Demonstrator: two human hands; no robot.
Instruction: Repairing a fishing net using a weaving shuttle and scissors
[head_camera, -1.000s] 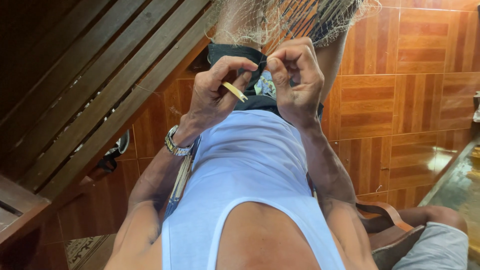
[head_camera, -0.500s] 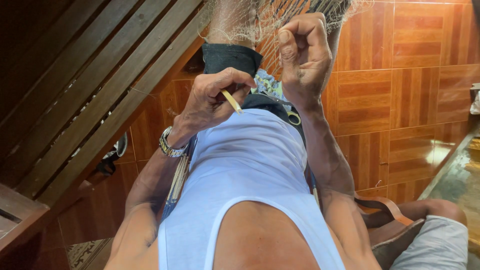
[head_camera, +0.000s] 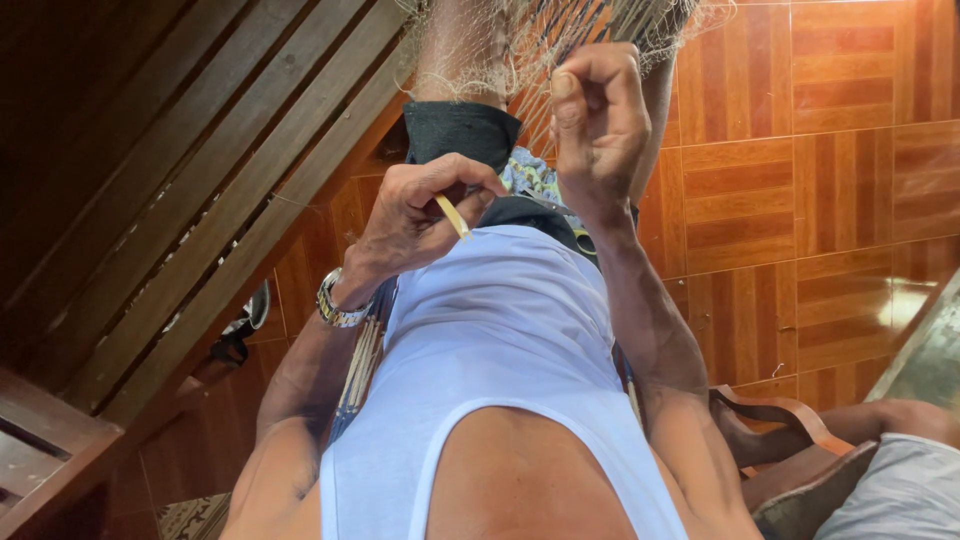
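1. The tiled floor (head_camera: 820, 200), orange-brown with a wood-grain pattern, fills the right side of the head view; dark wooden slats (head_camera: 170, 170) slant across the left.
2. The person's white sleeveless shirt (head_camera: 500, 340) takes up the lower middle, with both forearms rising from it toward the top of the frame.
3. A fine, pale fishing net (head_camera: 520, 40) hangs bunched at the top centre, its mesh spreading over a knee in dark shorts (head_camera: 455, 130) and toward the upper right.
4. A wooden chair arm (head_camera: 780, 410) curves at the lower right, beside another person's leg in grey shorts (head_camera: 900, 490).
5. The right hand (head_camera: 600, 125) is raised in front of the net, its grip a closed fist with the fingers curled inward. It appears to pinch net strands, though the thread itself is too fine to make out for certain.
6. The left hand (head_camera: 420, 215) sits lower and to the left, just above the shirt. Its grip is closed on a thin yellowish netting needle (head_camera: 452, 214), held between thumb and fingertips, which angles down toward the chest.
7. A silver wristwatch (head_camera: 338, 303) circles the left wrist.
8. Below that wrist a bundle of thin pale sticks (head_camera: 362, 365) lies beside the shirt, partly hidden.
9. No container shows clearly in this view.
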